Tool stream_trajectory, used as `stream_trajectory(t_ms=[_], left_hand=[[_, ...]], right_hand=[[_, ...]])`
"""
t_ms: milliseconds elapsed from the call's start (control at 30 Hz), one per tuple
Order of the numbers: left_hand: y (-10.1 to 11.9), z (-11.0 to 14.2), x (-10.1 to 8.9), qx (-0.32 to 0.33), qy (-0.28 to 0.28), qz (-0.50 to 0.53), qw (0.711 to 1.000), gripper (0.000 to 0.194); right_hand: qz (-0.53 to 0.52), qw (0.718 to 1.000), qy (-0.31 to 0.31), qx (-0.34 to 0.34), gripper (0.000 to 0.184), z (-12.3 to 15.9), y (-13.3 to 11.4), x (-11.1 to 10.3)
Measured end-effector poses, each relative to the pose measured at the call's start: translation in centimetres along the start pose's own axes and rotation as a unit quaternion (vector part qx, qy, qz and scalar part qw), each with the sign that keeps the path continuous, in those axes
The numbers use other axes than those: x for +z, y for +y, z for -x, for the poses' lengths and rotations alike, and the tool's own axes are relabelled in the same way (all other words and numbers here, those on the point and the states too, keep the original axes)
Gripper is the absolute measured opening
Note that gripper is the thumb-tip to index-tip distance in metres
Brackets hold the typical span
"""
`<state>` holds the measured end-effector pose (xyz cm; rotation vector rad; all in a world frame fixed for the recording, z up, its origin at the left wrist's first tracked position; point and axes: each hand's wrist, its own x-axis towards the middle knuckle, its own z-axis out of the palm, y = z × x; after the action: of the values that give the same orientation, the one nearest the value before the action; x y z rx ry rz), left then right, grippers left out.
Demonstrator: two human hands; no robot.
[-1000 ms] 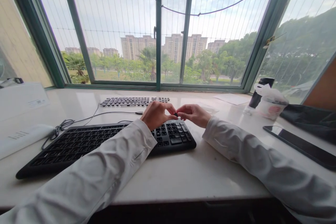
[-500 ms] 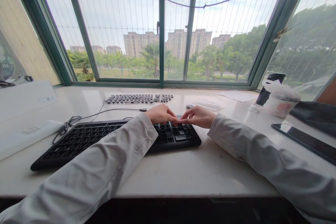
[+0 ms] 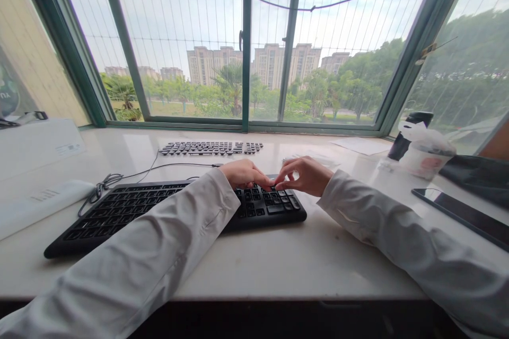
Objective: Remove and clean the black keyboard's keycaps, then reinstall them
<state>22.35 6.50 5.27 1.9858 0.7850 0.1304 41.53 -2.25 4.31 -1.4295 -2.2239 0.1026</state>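
Note:
A black keyboard (image 3: 135, 198) lies at an angle on the desk. Most of its key places look bare of caps, while a few keycaps (image 3: 280, 206) sit at the right end of the number pad. My left hand (image 3: 244, 174) reaches over the number pad's upper part, its fingers pressed together and pointing right. Opposite it, my right hand (image 3: 305, 175) has thumb and fingertips pinched at the same spot. Both hands' fingertips nearly meet; whatever lies between them is too small to make out. Loose keycaps (image 3: 210, 148) stand in rows behind the keyboard.
A coiled cable (image 3: 106, 183) lies behind the keyboard's left side. White boxes (image 3: 40, 145) stand at the left. On the right are a phone (image 3: 461, 214), a bagged cup (image 3: 425, 156), a black bottle (image 3: 409, 135) and paper (image 3: 361, 144). Windows rise behind.
My right hand has shifted slightly right, and its thumb and index finger now arch into a rounder pinch. My left hand stays almost in place over the number pad.

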Motion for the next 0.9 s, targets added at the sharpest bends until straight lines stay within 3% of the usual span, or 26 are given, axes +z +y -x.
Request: stream_trajectory(t_ms=[267,900], left_hand=[[-0.37,-0.07,-0.64,0.047,-0.032,-0.139,0.989,0.050],[0.14,0.37,-0.31,0.086,-0.017,-0.169,0.982,0.045]], right_hand=[[-0.024,0.998,-0.053,0.025,0.025,0.11,0.24,0.35],[0.013,0.999,-0.041,0.012,0.018,0.04,-0.28,0.32]])
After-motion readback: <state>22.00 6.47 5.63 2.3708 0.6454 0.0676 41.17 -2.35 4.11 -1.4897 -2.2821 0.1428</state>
